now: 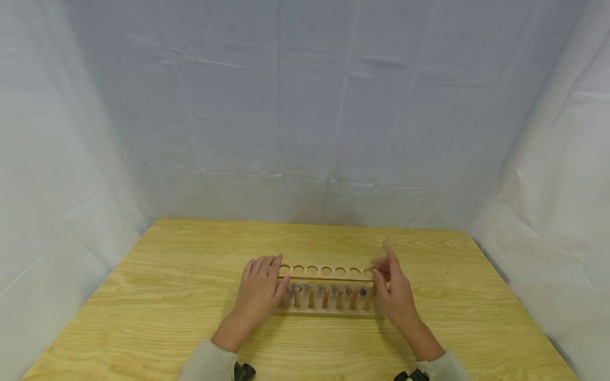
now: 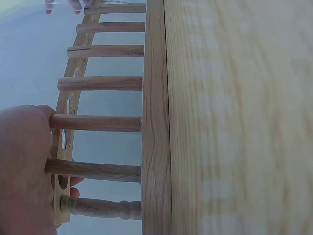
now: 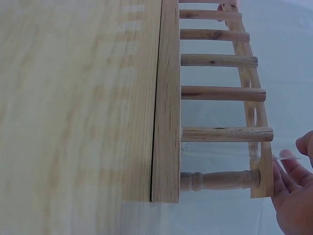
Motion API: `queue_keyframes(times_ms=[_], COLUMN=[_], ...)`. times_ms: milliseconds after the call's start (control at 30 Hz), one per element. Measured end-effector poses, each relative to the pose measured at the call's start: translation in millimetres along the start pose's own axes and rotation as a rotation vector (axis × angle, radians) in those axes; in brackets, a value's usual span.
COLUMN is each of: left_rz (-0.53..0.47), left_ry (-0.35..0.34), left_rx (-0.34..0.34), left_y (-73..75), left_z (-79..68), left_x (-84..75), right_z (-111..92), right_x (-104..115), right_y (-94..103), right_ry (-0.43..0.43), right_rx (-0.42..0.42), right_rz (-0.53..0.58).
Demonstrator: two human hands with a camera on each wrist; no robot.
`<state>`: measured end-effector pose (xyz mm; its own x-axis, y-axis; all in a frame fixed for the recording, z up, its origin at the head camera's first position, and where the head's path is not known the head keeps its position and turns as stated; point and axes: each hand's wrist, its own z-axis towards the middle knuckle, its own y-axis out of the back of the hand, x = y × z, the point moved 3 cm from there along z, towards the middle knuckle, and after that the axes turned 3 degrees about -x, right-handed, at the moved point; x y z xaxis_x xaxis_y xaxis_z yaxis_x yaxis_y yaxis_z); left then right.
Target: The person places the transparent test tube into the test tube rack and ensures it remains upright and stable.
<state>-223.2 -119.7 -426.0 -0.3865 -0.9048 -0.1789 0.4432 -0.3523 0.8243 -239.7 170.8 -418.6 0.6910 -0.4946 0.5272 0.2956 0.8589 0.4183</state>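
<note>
A wooden test tube rack (image 1: 329, 313) has a holed top bar, a base with dark hollows and a front row of upright pegs. My left hand (image 1: 257, 291) grips the left end of the top bar; in the left wrist view its palm (image 2: 24, 166) covers the front and fingertips show behind. At the opposite end, my right hand (image 1: 397, 296) pinches a clear test tube (image 1: 378, 256) between thumb and fingers. The tube leans up and rightward over the end hole and appears to pass into it; its depth is hard to tell. In the right wrist view its rim (image 3: 288, 157) shows faintly.
The rack stands on a yellow wood-grained table (image 1: 190, 264). Pale sheeting (image 1: 305, 132) hangs behind the table and along both sides. Dark bands (image 1: 244, 371) sit at both wrists, over light sleeves.
</note>
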Motion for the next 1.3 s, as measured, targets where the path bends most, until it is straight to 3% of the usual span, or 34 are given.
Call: queue_keyframes(times_ms=[1300], left_rz=[-0.027], left_ry=[0.006], left_rx=[0.011], left_y=[1.3], left_z=[1.0], left_x=[-2.1], right_z=[5.6], right_x=[0.1], right_y=[-1.5], right_ry=[-0.003], right_rx=[0.037], right_rz=[-0.056])
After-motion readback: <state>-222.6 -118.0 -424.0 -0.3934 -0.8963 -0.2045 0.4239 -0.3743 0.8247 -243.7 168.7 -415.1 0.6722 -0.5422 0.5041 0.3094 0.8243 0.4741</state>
